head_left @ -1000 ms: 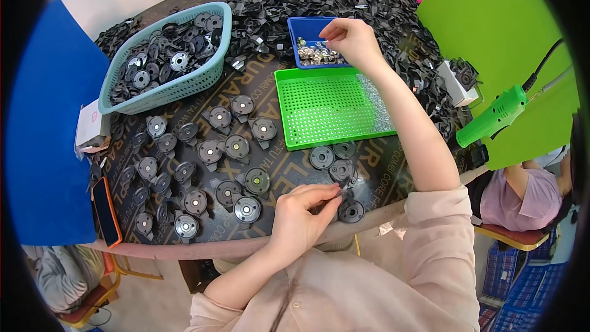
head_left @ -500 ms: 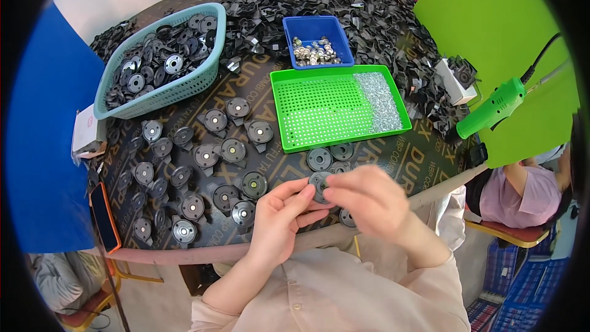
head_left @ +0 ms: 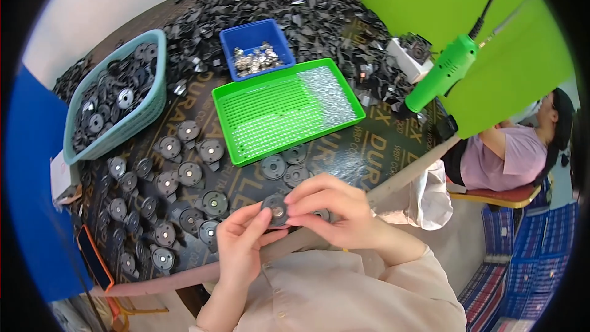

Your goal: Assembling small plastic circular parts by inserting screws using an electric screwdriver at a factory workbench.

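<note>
**One dark disc (head_left: 274, 207) between two hands**

Held just above the table's near edge (head_left: 190, 275). Your left hand (head_left: 243, 237) pinches its left rim; your right hand (head_left: 338, 212) pinches its right side, partly masking it. Beyond: at least four loose discs (head_left: 273, 166) right, one half-hidden by your right hand; roughly twenty fitted discs (head_left: 189, 173) left. Farther: one green tray (head_left: 300, 141), one blue bin (head_left: 253, 37), uncounted black parts (head_left: 307, 12).
</note>
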### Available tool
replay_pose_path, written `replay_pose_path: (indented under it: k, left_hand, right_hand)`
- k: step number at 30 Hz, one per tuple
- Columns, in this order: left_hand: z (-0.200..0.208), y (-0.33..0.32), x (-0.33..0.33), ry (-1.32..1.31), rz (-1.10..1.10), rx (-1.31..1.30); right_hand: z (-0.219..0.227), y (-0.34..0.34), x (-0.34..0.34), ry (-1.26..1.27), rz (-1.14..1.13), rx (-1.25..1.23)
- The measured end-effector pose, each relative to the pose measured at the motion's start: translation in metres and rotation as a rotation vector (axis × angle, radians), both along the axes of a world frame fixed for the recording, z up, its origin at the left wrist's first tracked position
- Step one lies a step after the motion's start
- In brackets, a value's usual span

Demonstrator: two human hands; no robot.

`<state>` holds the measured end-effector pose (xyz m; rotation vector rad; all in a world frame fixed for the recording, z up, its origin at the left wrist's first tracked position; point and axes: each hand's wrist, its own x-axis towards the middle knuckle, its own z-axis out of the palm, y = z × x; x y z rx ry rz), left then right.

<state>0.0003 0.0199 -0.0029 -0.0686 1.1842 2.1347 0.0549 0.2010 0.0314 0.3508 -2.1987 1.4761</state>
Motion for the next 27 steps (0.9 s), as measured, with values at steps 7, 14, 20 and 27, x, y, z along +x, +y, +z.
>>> replay_pose_path:
  k: [7,14,20,27]
  left_hand:
    - [0.008,-0.016,-0.004,-0.026,0.016,-0.076]
    - [0.011,-0.013,-0.006,-0.008,-0.164,-0.163]
    - [0.017,-0.010,-0.009,-0.109,-0.295,-0.083]
    - [0.014,-0.012,-0.010,-0.089,-0.360,-0.045]
  right_hand:
    - [-0.023,0.157,0.042,-0.050,-1.247,0.216]
    - [-0.056,0.246,0.052,-0.347,-1.081,0.886]
    - [-0.049,0.181,0.047,-0.366,-1.111,0.913]
    - [-0.028,0.124,0.057,-0.308,-0.988,0.868]
